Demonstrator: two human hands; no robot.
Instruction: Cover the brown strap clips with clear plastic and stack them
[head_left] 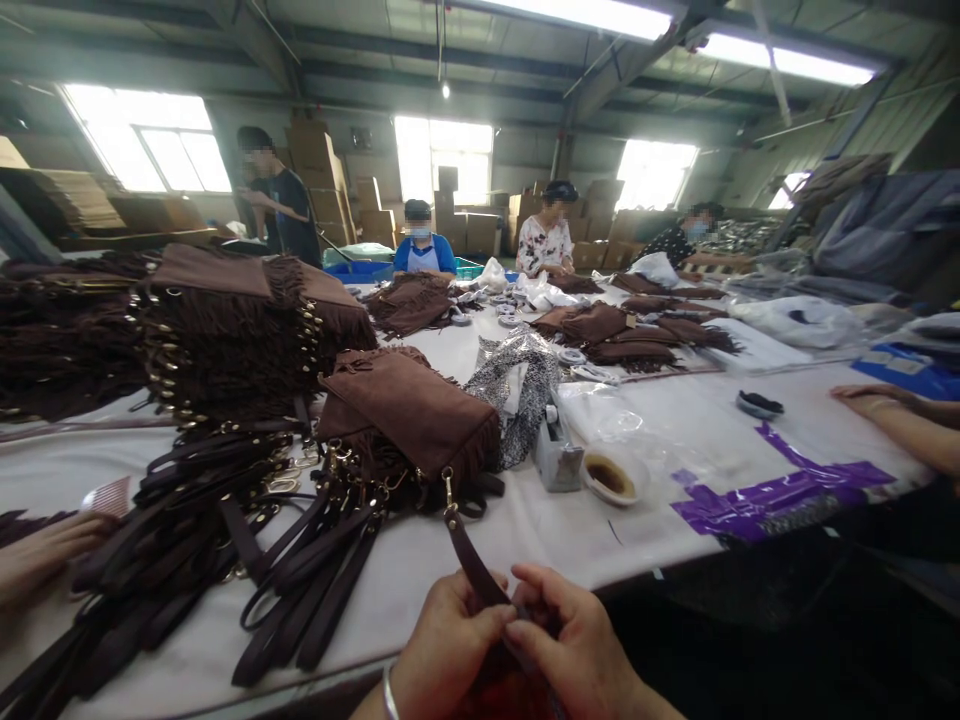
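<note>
My left hand, with a bangle on its wrist, pinches a dark brown strap at the table's near edge. My right hand is closed on the same strap, just beside the left. The strap runs up to a gold clasp at the corner of a brown fringed bag, which lies on top of a stack of such bags. Its lower end is hidden behind my hands. Left of it lies a heap of dark straps with gold hardware.
A tape dispenser and a bowl of brown liquid stand beyond my hands. Purple tape covers the table's right edge. Co-workers' hands rest at left and right. A tall bag stack stands at left. Several people sit or stand across the table.
</note>
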